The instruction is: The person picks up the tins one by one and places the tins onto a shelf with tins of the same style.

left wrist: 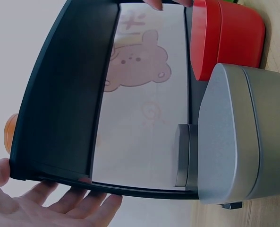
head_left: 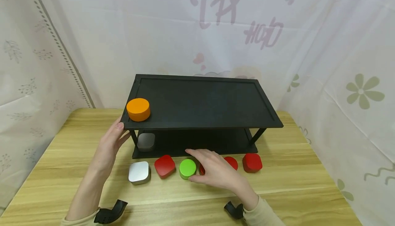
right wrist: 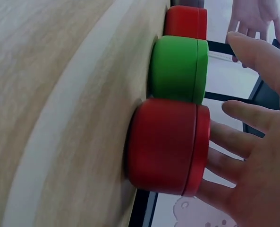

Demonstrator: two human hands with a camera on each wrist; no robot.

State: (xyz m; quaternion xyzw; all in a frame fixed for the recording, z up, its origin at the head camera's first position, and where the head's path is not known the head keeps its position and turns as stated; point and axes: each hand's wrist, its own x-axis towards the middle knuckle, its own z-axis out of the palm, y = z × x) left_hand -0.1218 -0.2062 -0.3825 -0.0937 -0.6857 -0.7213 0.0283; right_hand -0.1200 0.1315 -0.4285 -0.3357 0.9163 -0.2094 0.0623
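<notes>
My left hand (head_left: 108, 140) holds the left front corner of a black two-tier shelf (head_left: 200, 104), thumb at the top board's edge and fingers beneath it. On that board sits an orange round tin (head_left: 138, 109); a grey square tin (head_left: 146, 141) stands on the lower tier's left end. Over the row in front, my right hand (head_left: 213, 169) spreads thumb and forefinger around a green round tin (head_left: 187, 169), a small gap showing between fingertips and lid in the right wrist view. Beneath this hand, a red round tin (right wrist: 163, 146) is partly hidden in the head view.
Left of the green tin are a red square tin (head_left: 165, 166) and a silver square tin (head_left: 139, 172). Rightward stand another red round tin (head_left: 231, 162) and a red square tin (head_left: 252, 163). Everything rests on a wooden table (head_left: 172, 209), with printed cloth (head_left: 172, 30) hanging behind.
</notes>
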